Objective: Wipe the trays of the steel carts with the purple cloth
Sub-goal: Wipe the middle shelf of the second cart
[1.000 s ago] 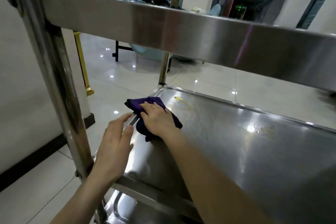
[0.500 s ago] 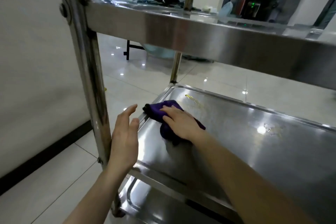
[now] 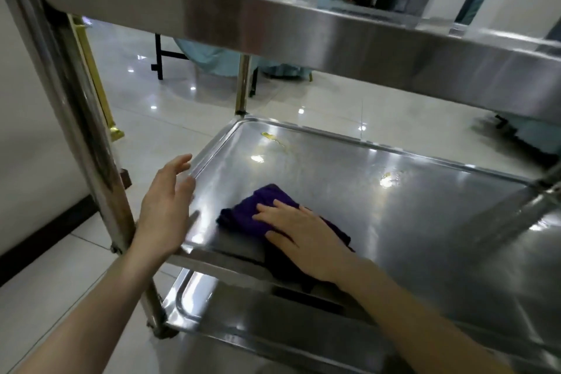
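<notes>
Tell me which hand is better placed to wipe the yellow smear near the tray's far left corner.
Right, likely. The right hand presses flat on the purple cloth, with the yellow smear ahead of it on the tray. The left hand is open by the tray's left rim, holding nothing.

Counted three flat stainless-steel cart trays, stacked: top (image 3: 273, 18), middle (image 3: 394, 222), bottom (image 3: 243, 313). One crumpled purple cloth (image 3: 252, 215) and two bare hands showed, the left hand (image 3: 167, 212) and the right hand (image 3: 303, 237). Three shiny steel upright posts were visible: near-left (image 3: 76, 118), far (image 3: 243, 85), right (image 3: 522, 215).
</notes>
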### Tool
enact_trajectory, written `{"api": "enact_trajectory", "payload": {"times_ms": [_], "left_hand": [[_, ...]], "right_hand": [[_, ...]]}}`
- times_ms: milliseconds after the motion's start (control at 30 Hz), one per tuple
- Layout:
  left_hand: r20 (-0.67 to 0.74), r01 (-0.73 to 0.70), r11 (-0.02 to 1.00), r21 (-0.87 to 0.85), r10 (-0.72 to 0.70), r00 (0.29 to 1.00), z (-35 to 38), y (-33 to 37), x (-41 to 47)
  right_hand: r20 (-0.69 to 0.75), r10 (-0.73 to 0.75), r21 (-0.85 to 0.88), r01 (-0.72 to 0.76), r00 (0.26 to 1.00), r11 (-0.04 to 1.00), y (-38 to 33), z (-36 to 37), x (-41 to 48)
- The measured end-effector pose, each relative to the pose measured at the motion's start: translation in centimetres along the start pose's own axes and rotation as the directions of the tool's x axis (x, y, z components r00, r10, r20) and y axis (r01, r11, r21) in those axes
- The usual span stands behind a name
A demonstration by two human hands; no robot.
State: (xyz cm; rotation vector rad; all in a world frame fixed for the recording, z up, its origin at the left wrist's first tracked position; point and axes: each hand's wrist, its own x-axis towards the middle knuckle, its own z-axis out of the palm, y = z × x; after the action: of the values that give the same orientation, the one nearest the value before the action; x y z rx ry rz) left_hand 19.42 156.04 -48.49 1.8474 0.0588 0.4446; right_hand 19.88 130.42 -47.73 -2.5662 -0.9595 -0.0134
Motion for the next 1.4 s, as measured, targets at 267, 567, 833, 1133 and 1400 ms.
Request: {"api": "enact_trajectory", "payload": {"times_ms": [267,567,833,1133,1400], "left_hand": [[0.27,-0.31,0.867,0.391,0.214,0.939,0.7,-0.1,-0.3],[0.3,-0.296,0.839,0.456,0.168,0.939,0.2,0.7,0.0],[0.399,-0.436,0.737,0.517,0.243,0.884,0.1,0.4,-0.3],[0.488,-0.575,0.702,0.421,0.358,0.796,7.4,5.3,-4.8],[0.593,-0.637,0.753,0.163,0.441,0.674,19.4,9.3,-9.3]], "right_hand": [[-0.148,0.352,-0.097,-0.368,0.924,0.925,4.7,-1.0,-2.9],[-0.047,0.165,-0.02,-0.166,0.985,0.986,-2.2,1.8,0.4],[-0.26,0.73,-0.027,-0.761,0.632,0.649,10.3,-7.7,-21.5],[-0.206,0.482,-0.174,-0.517,0.851,0.838,3.8,-1.9,-11.9],[-0.108,0.578,-0.051,-0.586,0.809,0.809,8.7,-7.2,-21.3]]}}
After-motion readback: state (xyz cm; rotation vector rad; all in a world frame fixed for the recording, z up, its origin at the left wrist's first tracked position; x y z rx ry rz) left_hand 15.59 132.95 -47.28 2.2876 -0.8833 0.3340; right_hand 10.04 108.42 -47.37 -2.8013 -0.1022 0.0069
